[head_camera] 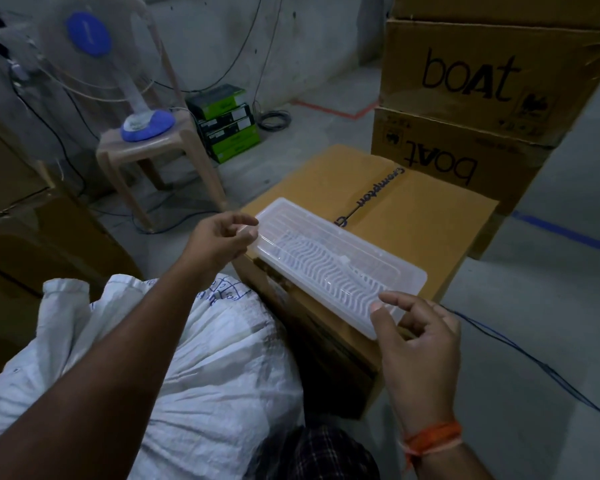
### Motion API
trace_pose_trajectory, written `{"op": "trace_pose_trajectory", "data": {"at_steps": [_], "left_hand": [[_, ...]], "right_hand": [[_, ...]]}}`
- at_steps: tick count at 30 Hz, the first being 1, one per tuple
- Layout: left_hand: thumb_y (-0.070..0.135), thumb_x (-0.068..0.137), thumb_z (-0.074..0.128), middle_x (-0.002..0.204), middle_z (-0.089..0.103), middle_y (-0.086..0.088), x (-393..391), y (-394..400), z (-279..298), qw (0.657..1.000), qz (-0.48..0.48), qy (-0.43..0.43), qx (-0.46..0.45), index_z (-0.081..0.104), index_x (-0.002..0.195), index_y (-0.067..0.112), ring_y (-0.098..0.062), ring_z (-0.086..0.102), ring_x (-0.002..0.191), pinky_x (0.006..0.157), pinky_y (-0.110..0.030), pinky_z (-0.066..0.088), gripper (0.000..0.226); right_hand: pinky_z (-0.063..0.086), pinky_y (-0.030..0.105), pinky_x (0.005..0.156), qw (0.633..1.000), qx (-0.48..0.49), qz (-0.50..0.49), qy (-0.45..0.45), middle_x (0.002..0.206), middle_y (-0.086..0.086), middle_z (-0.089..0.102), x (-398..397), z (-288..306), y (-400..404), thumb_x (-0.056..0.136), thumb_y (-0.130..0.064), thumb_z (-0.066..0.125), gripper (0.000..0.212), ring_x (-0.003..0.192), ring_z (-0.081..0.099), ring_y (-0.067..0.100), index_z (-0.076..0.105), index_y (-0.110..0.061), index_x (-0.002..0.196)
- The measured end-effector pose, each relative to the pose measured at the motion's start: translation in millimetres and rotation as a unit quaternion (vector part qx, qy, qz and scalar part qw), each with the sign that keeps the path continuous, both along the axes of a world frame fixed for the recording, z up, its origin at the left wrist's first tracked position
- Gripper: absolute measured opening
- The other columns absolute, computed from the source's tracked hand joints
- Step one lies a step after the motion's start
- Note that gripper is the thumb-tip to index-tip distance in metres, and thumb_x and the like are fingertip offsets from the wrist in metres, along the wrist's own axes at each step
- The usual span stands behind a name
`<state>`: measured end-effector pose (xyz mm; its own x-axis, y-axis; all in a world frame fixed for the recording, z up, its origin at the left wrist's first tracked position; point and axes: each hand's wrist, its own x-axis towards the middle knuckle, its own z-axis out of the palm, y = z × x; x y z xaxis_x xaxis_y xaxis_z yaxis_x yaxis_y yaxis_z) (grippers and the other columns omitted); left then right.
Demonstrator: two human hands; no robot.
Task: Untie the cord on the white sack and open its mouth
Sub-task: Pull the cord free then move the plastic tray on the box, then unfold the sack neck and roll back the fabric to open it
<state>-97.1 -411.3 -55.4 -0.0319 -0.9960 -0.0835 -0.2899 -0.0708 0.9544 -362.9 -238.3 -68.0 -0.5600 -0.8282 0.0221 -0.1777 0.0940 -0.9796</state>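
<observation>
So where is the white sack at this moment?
In the head view the white sack lies low on the left, under the left forearm, right beside the cardboard box that carries the clear tray.

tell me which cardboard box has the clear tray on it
The low box printed "Crompton", right beside the white sack; the tray lies on its top. The stacked "boAt" boxes behind carry none.

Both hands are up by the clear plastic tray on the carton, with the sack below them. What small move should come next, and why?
Probably lower both hands to the white sack. The left hand and right hand hover, fingers loosely curled, at the ends of the clear plastic tray on the carton, holding nothing. The sack's bunched top at the left looks untouched; no cord is visible.
</observation>
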Motion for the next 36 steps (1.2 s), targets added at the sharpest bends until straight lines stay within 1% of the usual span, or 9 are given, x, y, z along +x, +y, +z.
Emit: {"op": "trace_pose_trajectory", "data": {"at_steps": [3,9,12,14,17,21,27,31,36], "left_hand": [[0.006,0.095,0.076,0.083,0.062,-0.007,0.5,-0.3,-3.6,1.000,0.013,0.006,-0.016,0.078,0.102,0.016,-0.011,0.059,0.068,0.064,-0.017,0.053,0.013],[-0.001,0.094,0.074,0.079,0.068,0.000,-0.6,-4.4,-13.3,0.998,0.039,0.044,-0.011,0.078,0.099,0.016,-0.011,0.062,0.073,0.066,-0.016,0.054,0.018],[0.000,0.097,0.072,0.088,0.069,-0.003,-6.3,-0.6,-10.3,0.998,0.046,0.040,-0.012,0.076,0.110,0.010,-0.014,0.062,0.080,0.065,-0.011,0.055,0.017],[0.008,0.097,0.074,0.101,0.071,-0.006,-6.0,3.5,-9.0,0.998,0.059,0.022,-0.020,0.074,0.122,0.010,-0.014,0.065,0.089,0.067,-0.012,0.055,0.025],[0.031,0.090,0.082,0.119,0.076,-0.002,5.4,25.4,-2.6,0.994,0.091,-0.029,-0.048,0.075,0.123,0.030,-0.016,0.070,0.107,0.082,-0.028,0.058,0.033],[0.025,0.095,0.079,0.115,0.075,0.015,32.8,106.9,8.1,0.983,0.120,-0.111,-0.081,0.075,0.115,0.037,-0.004,0.069,0.111,0.089,-0.032,0.059,0.023],[0.020,0.092,0.082,0.110,0.082,0.006,100.8,242.6,-1.5,0.965,0.224,-0.122,-0.061,0.079,0.112,0.033,-0.006,0.077,0.104,0.089,-0.033,0.063,0.024],[0.028,0.089,0.078,0.115,0.080,0.006,139.6,304.6,-5.1,0.948,0.280,-0.145,-0.048,0.078,0.113,0.035,-0.010,0.077,0.105,0.089,-0.039,0.064,0.025],[0.006,0.095,0.076,0.108,0.078,0.027,167.0,345.4,-10.0,0.942,0.314,-0.109,-0.053,0.078,0.105,0.036,0.001,0.075,0.100,0.082,-0.020,0.058,0.031]], "right_hand": [[0.042,-0.002,0.064,1.000,0.009,0.003,0.013,0.111,0.018,0.055,1.6,-2.2,-1.6,0.086,-0.015,0.079,0.012,0.065,0.053,-0.007,0.077,-0.026,0.092],[0.040,0.003,0.055,1.000,-0.009,0.005,0.027,0.095,0.007,0.049,1.6,-10.7,-4.8,0.086,-0.016,0.079,0.011,0.057,0.053,0.004,0.077,-0.027,0.090],[0.042,0.003,0.057,0.999,-0.012,0.010,0.032,0.100,0.012,0.054,1.6,-12.1,-3.7,0.086,-0.018,0.079,0.011,0.061,0.054,0.004,0.077,-0.028,0.090],[0.047,0.005,0.070,1.000,-0.012,0.004,0.028,0.115,0.011,0.054,2.2,-8.8,0.7,0.085,-0.023,0.081,0.014,0.077,0.058,0.002,0.077,-0.030,0.096],[0.056,0.035,0.088,0.997,-0.033,-0.035,0.053,0.126,0.002,0.043,2.4,1.7,13.1,0.082,-0.028,0.082,0.028,0.102,0.057,0.018,0.074,-0.035,0.107],[0.054,0.047,0.081,0.985,-0.116,-0.017,0.124,0.127,0.009,0.046,12.1,15.9,30.7,0.083,-0.018,0.080,0.027,0.092,0.050,0.016,0.076,-0.026,0.108],[0.058,0.047,0.080,0.966,-0.178,0.177,0.067,0.120,-0.004,0.047,81.2,14.2,49.2,0.081,-0.024,0.074,0.021,0.095,0.066,0.027,0.076,-0.036,0.099],[0.050,0.018,0.067,0.924,-0.150,0.347,0.057,0.114,-0.013,0.051,142.3,5.4,63.3,0.082,-0.020,0.078,0.026,0.093,0.063,0.009,0.075,-0.041,0.097],[0.055,0.029,0.063,0.881,-0.075,0.467,0.021,0.104,-0.018,0.060,199.0,-6.2,74.9,0.086,-0.017,0.078,0.027,0.093,0.064,0.006,0.075,-0.043,0.092]]}}
